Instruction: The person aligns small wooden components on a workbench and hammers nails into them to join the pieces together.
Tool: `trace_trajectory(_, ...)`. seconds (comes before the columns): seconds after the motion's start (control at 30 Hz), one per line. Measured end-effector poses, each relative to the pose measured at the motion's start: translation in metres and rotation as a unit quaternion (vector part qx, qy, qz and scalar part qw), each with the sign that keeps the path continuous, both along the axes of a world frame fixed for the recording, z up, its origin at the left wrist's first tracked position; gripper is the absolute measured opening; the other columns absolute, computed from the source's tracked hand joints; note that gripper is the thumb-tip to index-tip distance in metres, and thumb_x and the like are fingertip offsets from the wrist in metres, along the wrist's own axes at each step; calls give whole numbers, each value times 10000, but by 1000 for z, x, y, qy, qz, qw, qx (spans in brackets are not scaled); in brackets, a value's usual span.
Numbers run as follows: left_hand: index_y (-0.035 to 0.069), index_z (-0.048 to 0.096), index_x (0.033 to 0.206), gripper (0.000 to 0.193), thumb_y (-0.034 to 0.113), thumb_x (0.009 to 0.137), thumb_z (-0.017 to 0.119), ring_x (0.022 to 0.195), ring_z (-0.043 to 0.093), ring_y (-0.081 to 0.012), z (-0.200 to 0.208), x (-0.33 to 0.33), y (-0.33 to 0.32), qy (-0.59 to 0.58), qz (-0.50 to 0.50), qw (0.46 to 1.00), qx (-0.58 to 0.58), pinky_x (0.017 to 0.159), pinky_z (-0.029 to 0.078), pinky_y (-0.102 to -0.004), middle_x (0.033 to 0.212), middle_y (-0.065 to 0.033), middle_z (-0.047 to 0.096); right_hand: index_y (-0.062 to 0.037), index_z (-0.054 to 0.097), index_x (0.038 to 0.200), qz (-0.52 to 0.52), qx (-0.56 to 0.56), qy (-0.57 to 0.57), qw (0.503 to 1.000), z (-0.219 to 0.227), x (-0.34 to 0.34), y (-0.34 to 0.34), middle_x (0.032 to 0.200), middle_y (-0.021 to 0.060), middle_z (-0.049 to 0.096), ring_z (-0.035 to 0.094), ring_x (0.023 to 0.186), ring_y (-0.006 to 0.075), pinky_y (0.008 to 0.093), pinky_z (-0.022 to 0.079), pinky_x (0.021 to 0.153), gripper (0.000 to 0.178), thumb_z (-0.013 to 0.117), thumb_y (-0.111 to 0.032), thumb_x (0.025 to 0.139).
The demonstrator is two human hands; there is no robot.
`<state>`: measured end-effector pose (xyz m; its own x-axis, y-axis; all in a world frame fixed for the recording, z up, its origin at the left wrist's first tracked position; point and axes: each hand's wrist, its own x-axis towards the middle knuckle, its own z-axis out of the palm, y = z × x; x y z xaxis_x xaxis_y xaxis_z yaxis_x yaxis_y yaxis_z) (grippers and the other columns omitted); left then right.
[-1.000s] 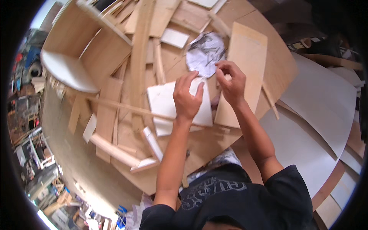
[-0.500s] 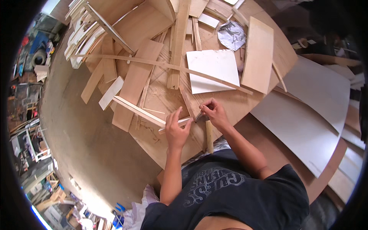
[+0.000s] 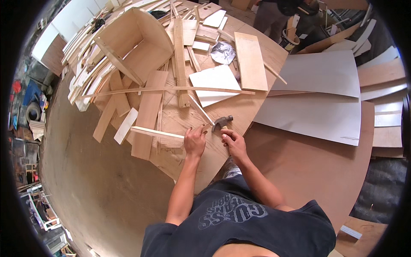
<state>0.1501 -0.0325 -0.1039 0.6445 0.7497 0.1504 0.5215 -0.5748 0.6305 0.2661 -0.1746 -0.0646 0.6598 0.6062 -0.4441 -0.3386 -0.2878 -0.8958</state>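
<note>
My right hand is closed around the handle of a claw hammer, close under its dark metal head. The head lies at the end of a narrow strip that slants away across the worktable. Just left of it, my left hand grips the near end of a pale wooden strip, which reaches out to the left over a wider board. The two strips come close together by my left fingers; whether they are joined is hidden. Any nail at that spot is too small to make out.
Over the plywood worktable lie a long thin lath, a thick batten, a white panel and nails on crumpled paper. An open wooden box stands far left. Large grey sheets are at right. Someone's legs show beyond.
My right hand has gone from a pinch by the strip's end to a hold on the hammer handle, raising the hammer. My left hand has closed more. The view has shifted.
</note>
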Motion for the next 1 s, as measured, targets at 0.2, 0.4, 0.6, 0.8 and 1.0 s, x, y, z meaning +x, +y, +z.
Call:
trace_trajectory(0.2, 18, 754, 1167, 222, 98, 960, 751, 877, 754, -322, 77, 8, -37, -255, 28, 966, 26, 1079, 517, -475, 957, -152, 786, -15, 706, 1215, -92, 158, -30, 983, 65, -12, 13, 1059, 24, 719, 649, 931, 91, 260, 525, 844, 200, 676, -127, 1053)
trace_trajectory(0.4, 12, 677, 1245, 301, 41, 952, 742, 934, 734, -350, 24, 10, -73, -298, 53, 953, 21, 1143, 461, -554, 986, -119, 736, 10, 717, 1180, -87, 206, -33, 974, 67, -3, 8, 1135, 56, 729, 701, 1024, 130, 285, 585, 890, 188, 694, -123, 1050)
trace_trajectory(0.6, 14, 595, 1325, 379, 129, 977, 692, 1192, 615, -415, -15, 14, -100, -310, 93, 939, -117, 1017, 487, -489, 1246, -219, 645, 41, 776, 1063, -1, 130, -138, 982, 5, 2, -13, 1216, 107, 724, 717, 1040, 160, 301, 610, 912, 113, 754, -37, 985)
trace_trajectory(0.8, 19, 612, 1331, 464, 108, 899, 757, 1201, 608, -446, -17, -9, -107, -243, 78, 961, -107, 1039, 477, -501, 1271, -225, 639, 7, 803, 1062, 23, 108, -160, 981, -32, -11, -17, 1121, 83, 760, 733, 987, 147, 288, 597, 867, 131, 777, -45, 944)
trace_trajectory(1.0, -11, 579, 1332, 603, 244, 868, 869, 902, 633, -217, 3, -37, -129, -208, 233, 932, -186, 853, 528, -367, 1093, -122, 685, -20, 826, 1034, 62, 128, -190, 971, -39, 1, -12, 1135, 91, 751, 735, 993, 158, 287, 610, 846, 118, 788, -31, 923)
